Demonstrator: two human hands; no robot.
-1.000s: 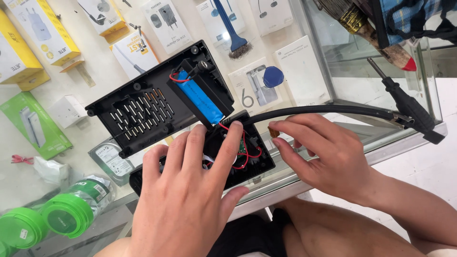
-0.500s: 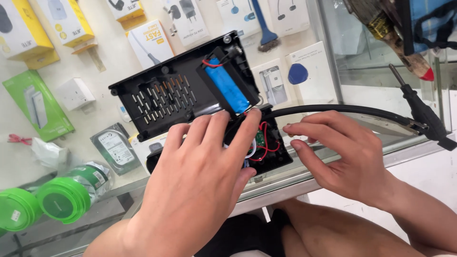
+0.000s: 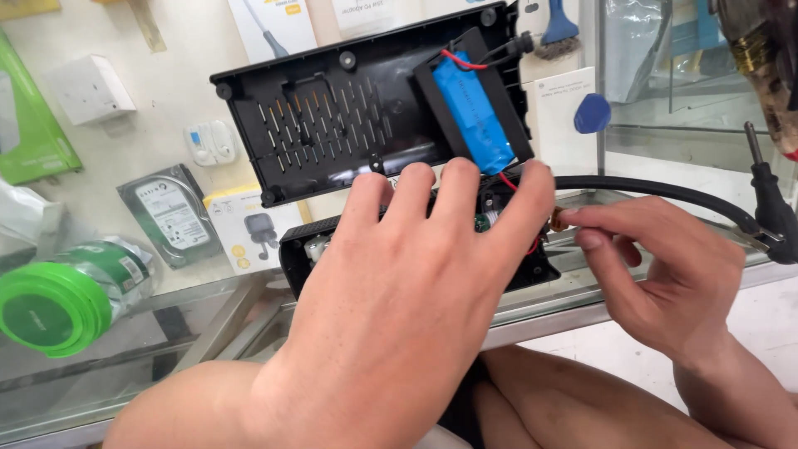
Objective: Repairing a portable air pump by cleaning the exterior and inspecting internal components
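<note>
Leftmost, a green roll of tape (image 3: 51, 301) on the glass counter (image 3: 191, 333), beside a wrapped hard drive (image 3: 170, 214); above these, a white wall socket (image 3: 91, 87) under the glass; further along, a small white box with a picture of earbuds (image 3: 249, 229).

Centre: open black case lid (image 3: 349, 108), slotted and turned inside up, carrying a blue battery cell (image 3: 474, 116) with red and black leads; just below it, touching along one edge, the black lower housing (image 3: 303, 254) of the same device, resting on the counter's near edge and mostly hidden.

Over that housing, left hand (image 3: 407, 291), palm down, fingers spread and laid flat across its open top, pressing rather than clenching; fingertips reaching the seam where lid meets housing; a red wire (image 3: 532, 245) showing by the little finger.

Right of centre, right hand (image 3: 665, 274), thumb and forefinger pinched on the brass end fitting (image 3: 559, 219) of a black hose (image 3: 665, 189), held just beside the housing's right end; remaining fingers curled loosely.

Farther right, hose curving across the counter to a black nozzle (image 3: 769, 212) with a metal pin at the far edge; behind it, a blue round tag (image 3: 592, 113) on a white card.
</note>
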